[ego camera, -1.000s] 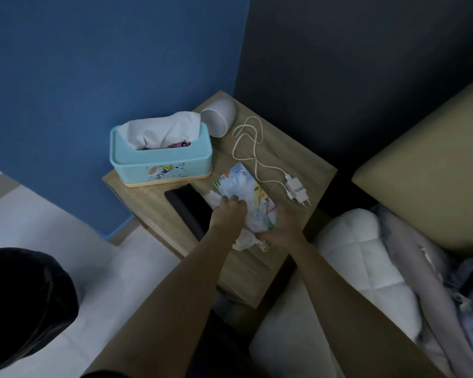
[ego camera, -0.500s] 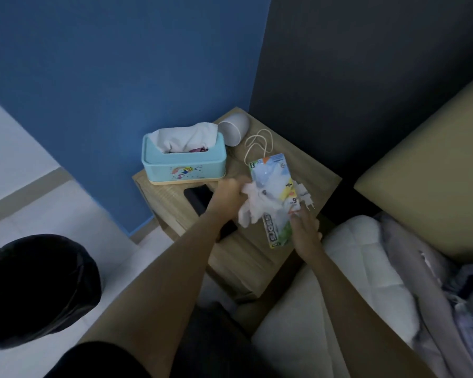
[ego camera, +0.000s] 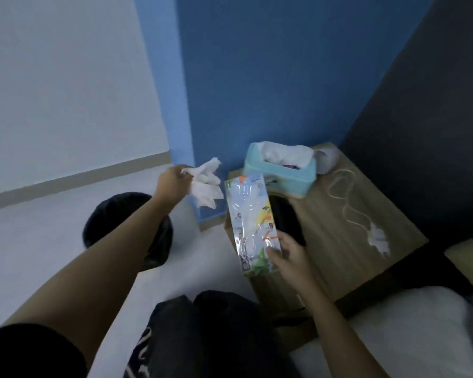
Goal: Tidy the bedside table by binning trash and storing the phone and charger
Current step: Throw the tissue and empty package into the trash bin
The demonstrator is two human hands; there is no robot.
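Observation:
My left hand pinches a crumpled white tissue in the air, left of the wooden bedside table and above the floor beside the black bin. My right hand holds a shiny printed wrapper by its lower end, over the table's left edge. A black phone lies on the table, partly behind the wrapper. The white charger and its looped cable lie on the table's right half.
A teal tissue box stands at the table's back, with a pale cup lying behind it. Blue wall behind, dark wall at right. White bedding and a tan headboard are at lower right. My dark-clothed knees are below.
Both hands lifted off the table: the left carried the tissue leftward toward the bin, the right raised the wrapper clear of the tabletop. The view swung left, bringing the bin closer to centre.

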